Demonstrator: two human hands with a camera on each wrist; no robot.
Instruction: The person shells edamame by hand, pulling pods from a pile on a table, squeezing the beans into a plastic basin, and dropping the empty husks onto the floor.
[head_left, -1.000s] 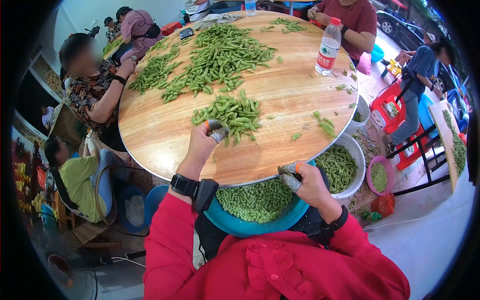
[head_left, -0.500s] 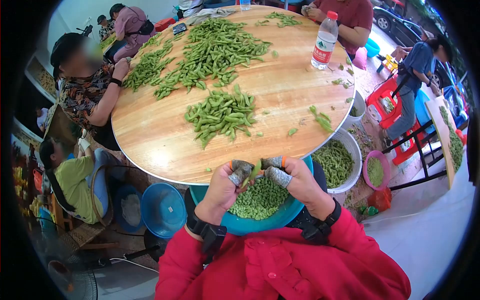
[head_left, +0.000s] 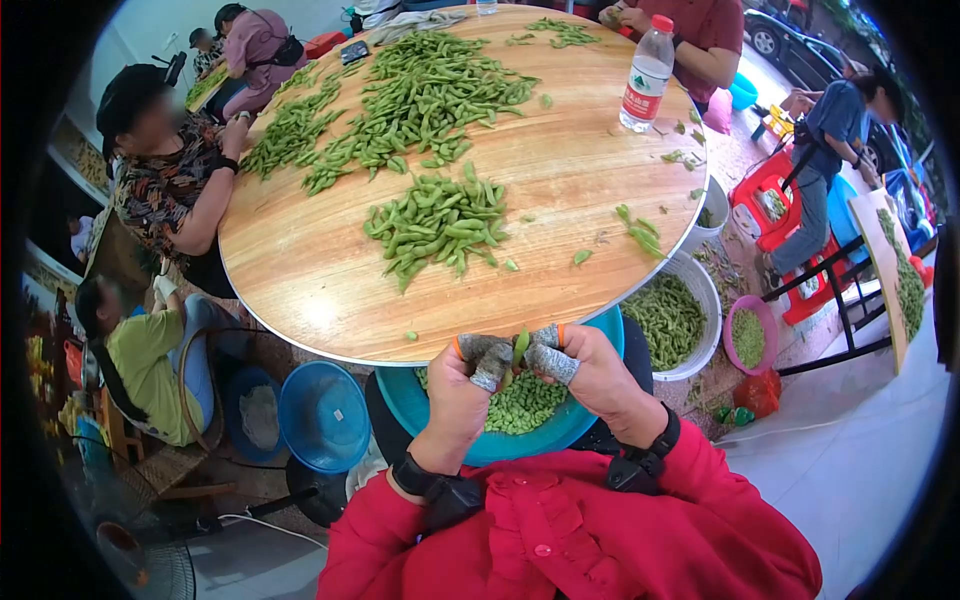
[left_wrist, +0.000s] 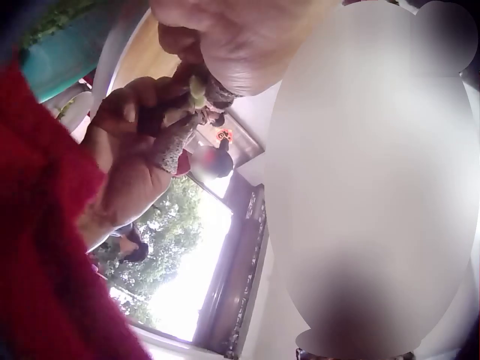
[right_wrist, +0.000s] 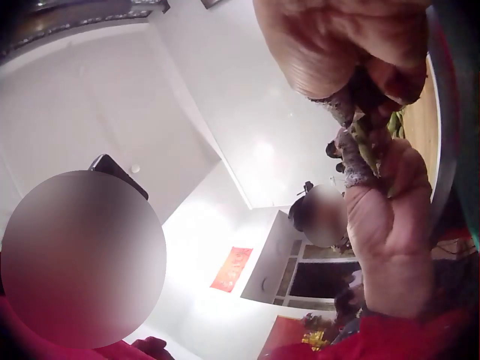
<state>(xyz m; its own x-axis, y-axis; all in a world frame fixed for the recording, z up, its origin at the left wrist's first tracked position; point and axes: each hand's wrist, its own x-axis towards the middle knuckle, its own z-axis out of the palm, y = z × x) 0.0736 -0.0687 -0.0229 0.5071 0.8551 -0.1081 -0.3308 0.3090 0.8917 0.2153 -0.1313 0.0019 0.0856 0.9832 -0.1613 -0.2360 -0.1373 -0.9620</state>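
Currently, nearest you, both hands are closed up at the fingertips, with little gap between thumb and fingers. Your left hand (head_left: 460, 395) and right hand (head_left: 597, 375) pinch one green pod (head_left: 521, 346) between them, grey finger covers (head_left: 550, 360) meeting on it from either side. It lies in the narrow gap between the hands, right of your left fingers and left of your right ones. Long axis runs roughly near to far, crosswise to the line between the hands, far tip poking free. Neither hand is clearly nearer; both touch it. Your fingers hide the near end, so which hand has the firmer hold is hard to say. My reading: splitting it turns on that crosswise lie, with the thumbs working along the seam.

Below the hands: teal basin (head_left: 400, 400) of shelled beans (head_left: 525, 405). Just beyond, the table (head_left: 330, 260) edge. Farther, left of the pod, a small pod pile (head_left: 440, 225); far behind it, a bigger heap (head_left: 425, 100).
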